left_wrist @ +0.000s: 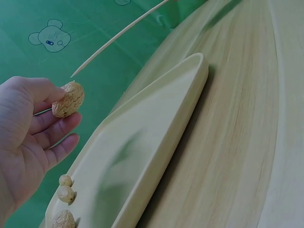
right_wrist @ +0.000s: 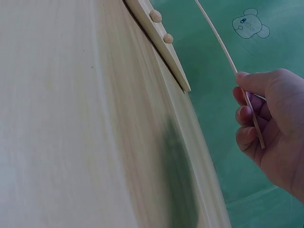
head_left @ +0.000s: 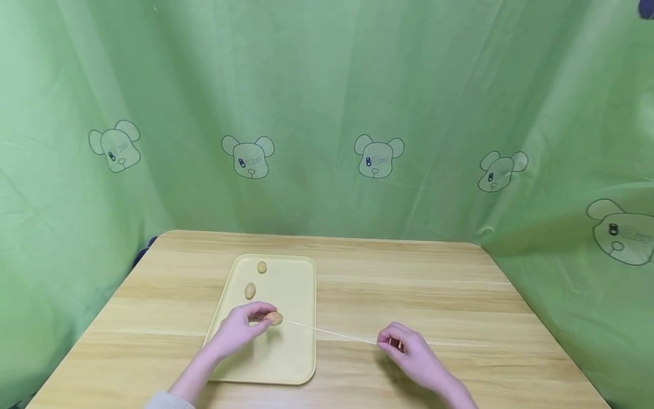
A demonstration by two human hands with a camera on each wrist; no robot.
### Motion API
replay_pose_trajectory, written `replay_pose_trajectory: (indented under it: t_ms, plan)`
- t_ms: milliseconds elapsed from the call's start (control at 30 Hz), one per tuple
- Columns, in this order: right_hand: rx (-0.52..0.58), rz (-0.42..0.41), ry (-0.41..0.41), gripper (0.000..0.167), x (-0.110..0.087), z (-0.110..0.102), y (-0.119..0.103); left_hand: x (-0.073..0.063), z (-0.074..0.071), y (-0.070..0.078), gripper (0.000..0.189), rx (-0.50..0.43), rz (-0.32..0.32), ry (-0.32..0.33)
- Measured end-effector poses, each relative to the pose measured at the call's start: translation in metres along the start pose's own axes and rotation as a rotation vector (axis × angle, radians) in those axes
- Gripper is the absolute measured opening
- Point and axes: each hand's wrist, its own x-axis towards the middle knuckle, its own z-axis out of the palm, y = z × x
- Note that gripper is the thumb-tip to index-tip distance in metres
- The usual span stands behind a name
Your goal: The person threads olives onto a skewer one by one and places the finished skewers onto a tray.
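Note:
My left hand [head_left: 240, 328] is over the tray, pinching a small wrinkled potato [head_left: 275, 318] between thumb and fingers. In the left wrist view this potato [left_wrist: 69, 99] shows tan, creased skin. My right hand [head_left: 411, 355], right of the tray, grips a thin wooden skewer [head_left: 332, 333] near its blunt end. The skewer [right_wrist: 222, 43] runs along the curled fingers in the right wrist view. Its pointed end faces the potato, with a small gap between them. Smaller potatoes lie on the tray, one [head_left: 261, 267] at the back and another [head_left: 250, 291] nearer.
A pale yellow rectangular tray [head_left: 301, 363] with a raised rim rests on the wood-grain table [head_left: 439, 284]. Green curtains [head_left: 317, 85] printed with bear heads hang behind the table and at both sides. The left wrist view shows another potato [left_wrist: 64, 219] at the tray's near part.

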Motion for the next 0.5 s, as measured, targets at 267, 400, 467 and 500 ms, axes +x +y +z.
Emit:
replay_pose_trajectory:
  t_ms: [267, 400, 467, 500]
  plan:
    - [0.011, -0.013, -0.003, 0.008, -0.0019, 0.0005, 0.0026, 0.0016, 0.0015, 0.0004, 0.030, -0.073, -0.003, -0.028]
    - [0.004, -0.018, 0.000, 0.010, -0.0023, 0.0018, 0.0066, 0.0016, 0.0015, 0.0012, 0.030, -0.087, -0.001, -0.031]
    - [-0.004, -0.013, 0.003, 0.012, -0.0024, 0.0023, 0.0084, 0.0021, 0.0020, 0.0011, 0.030, -0.079, 0.001, -0.031]
    - [-0.005, -0.016, 0.003, 0.013, -0.0024, 0.0021, 0.0083, 0.0025, 0.0023, 0.0008, 0.029, -0.072, 0.003, -0.031]
